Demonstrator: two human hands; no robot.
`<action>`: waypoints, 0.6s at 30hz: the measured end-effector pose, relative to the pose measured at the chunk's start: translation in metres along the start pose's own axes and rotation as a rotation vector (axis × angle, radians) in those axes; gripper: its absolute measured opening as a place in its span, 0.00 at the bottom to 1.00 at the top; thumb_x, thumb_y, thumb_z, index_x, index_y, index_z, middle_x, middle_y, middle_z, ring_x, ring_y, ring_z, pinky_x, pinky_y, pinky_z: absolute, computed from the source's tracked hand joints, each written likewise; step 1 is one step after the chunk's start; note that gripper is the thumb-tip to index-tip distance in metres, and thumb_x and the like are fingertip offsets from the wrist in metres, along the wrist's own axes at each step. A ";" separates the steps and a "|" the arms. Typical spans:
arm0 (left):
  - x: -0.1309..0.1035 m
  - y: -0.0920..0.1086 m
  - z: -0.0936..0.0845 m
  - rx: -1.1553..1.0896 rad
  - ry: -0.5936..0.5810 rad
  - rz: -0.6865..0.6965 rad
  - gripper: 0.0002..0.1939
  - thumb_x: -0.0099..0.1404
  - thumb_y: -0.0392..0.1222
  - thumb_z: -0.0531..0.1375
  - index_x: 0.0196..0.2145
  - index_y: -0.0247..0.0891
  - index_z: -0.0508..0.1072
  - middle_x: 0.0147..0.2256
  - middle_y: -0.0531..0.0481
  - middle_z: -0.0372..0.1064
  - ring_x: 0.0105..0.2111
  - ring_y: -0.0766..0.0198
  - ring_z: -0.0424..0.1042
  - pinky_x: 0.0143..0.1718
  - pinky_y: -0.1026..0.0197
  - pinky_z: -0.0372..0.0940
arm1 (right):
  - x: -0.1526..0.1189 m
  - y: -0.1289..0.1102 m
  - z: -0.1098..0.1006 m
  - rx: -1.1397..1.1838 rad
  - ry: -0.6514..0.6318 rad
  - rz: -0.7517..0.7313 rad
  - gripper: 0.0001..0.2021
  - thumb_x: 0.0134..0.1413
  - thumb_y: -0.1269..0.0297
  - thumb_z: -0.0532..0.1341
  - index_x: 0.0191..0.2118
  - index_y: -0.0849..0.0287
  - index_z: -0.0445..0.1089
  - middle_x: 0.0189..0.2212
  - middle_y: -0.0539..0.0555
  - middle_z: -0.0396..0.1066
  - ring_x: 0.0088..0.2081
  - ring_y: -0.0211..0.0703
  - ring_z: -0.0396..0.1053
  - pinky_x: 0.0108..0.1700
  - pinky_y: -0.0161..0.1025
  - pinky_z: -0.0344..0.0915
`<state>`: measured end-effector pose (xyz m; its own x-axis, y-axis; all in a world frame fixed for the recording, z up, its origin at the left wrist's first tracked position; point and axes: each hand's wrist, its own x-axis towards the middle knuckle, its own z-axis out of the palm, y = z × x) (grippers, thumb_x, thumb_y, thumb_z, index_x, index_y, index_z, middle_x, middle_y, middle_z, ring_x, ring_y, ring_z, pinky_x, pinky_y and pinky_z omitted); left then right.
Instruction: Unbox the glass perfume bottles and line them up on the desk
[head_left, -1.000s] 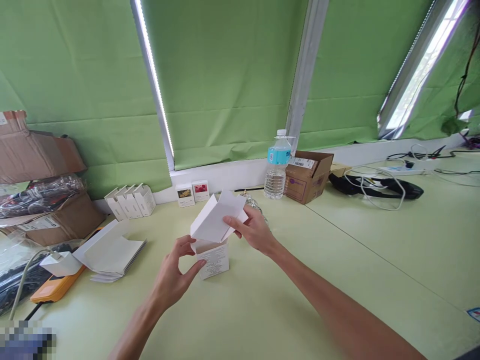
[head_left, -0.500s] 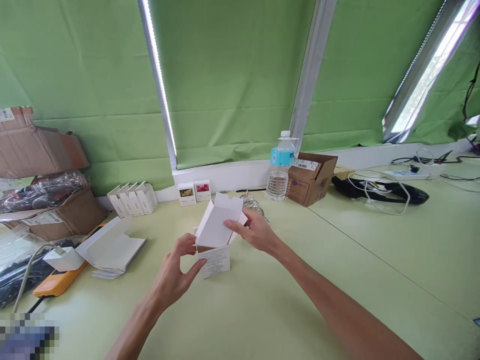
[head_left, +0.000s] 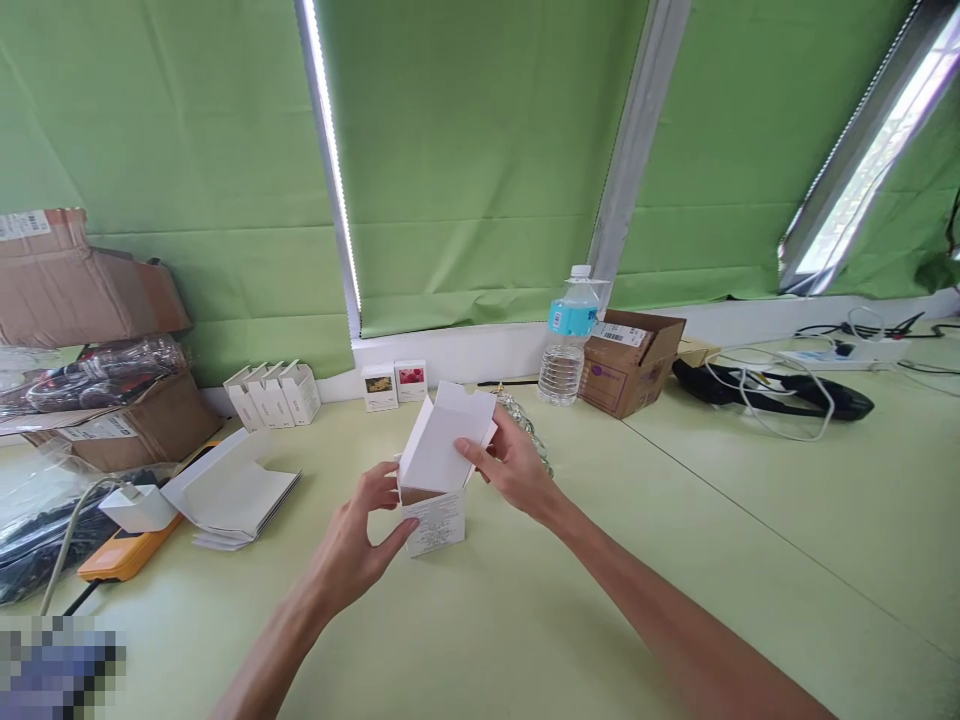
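A small white paper box (head_left: 439,525) with fine print on its front stands on the table with its top open. My left hand (head_left: 358,535) grips the box at its left side, thumb on the front face and fingers behind the edge. Tilted out of the open top is a folded white card piece (head_left: 444,435); I cannot tell whether it is joined to the box. My right hand (head_left: 514,468) pinches this card at its right edge, thumb on the near face. What lies inside the box is hidden.
Behind my right hand lies a shiny, silvery bundle (head_left: 537,440). Two small picture boxes (head_left: 380,390) and several narrow white boxes (head_left: 274,395) stand by the wall. Folded white cartons (head_left: 240,500) lie left. A water bottle (head_left: 564,360) and brown carton (head_left: 626,368) stand back right.
The view has shifted slightly, so the whole scene sits a little differently. The card stays tilted at the box's mouth, and both hands keep nearly the same hold.
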<state>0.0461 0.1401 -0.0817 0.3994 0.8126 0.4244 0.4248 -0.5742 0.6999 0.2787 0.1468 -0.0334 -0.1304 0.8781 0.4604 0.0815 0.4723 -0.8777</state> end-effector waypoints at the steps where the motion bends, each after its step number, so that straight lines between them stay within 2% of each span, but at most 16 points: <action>1: 0.000 0.000 0.000 -0.006 -0.007 -0.014 0.27 0.65 0.45 0.59 0.58 0.50 0.53 0.49 0.47 0.71 0.44 0.58 0.75 0.47 0.49 0.69 | 0.000 0.001 -0.001 -0.010 -0.002 -0.004 0.19 0.59 0.56 0.61 0.54 0.53 0.62 0.41 0.54 0.71 0.36 0.41 0.68 0.26 0.32 0.60; 7: 0.000 -0.004 0.000 -0.043 -0.008 -0.072 0.22 0.64 0.46 0.60 0.53 0.50 0.58 0.50 0.50 0.70 0.44 0.61 0.74 0.47 0.53 0.69 | 0.000 0.005 -0.002 -0.076 -0.032 -0.032 0.19 0.59 0.56 0.61 0.54 0.53 0.63 0.41 0.53 0.71 0.36 0.41 0.67 0.26 0.33 0.62; 13: 0.001 -0.005 0.001 0.003 -0.010 -0.097 0.33 0.64 0.45 0.60 0.62 0.54 0.48 0.48 0.52 0.71 0.44 0.61 0.73 0.49 0.52 0.67 | -0.003 0.002 0.001 -0.128 0.007 -0.091 0.26 0.57 0.60 0.63 0.59 0.48 0.56 0.47 0.53 0.69 0.42 0.45 0.68 0.33 0.37 0.67; 18: 0.000 -0.006 0.001 0.083 -0.004 -0.067 0.29 0.65 0.46 0.59 0.60 0.54 0.52 0.49 0.52 0.71 0.44 0.61 0.74 0.47 0.54 0.68 | -0.004 0.003 0.004 -0.226 0.069 -0.234 0.17 0.60 0.62 0.60 0.54 0.51 0.63 0.48 0.54 0.69 0.45 0.46 0.67 0.45 0.43 0.68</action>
<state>0.0449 0.1435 -0.0865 0.3710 0.8494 0.3755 0.5164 -0.5247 0.6768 0.2755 0.1446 -0.0382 -0.1050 0.7431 0.6609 0.2757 0.6603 -0.6986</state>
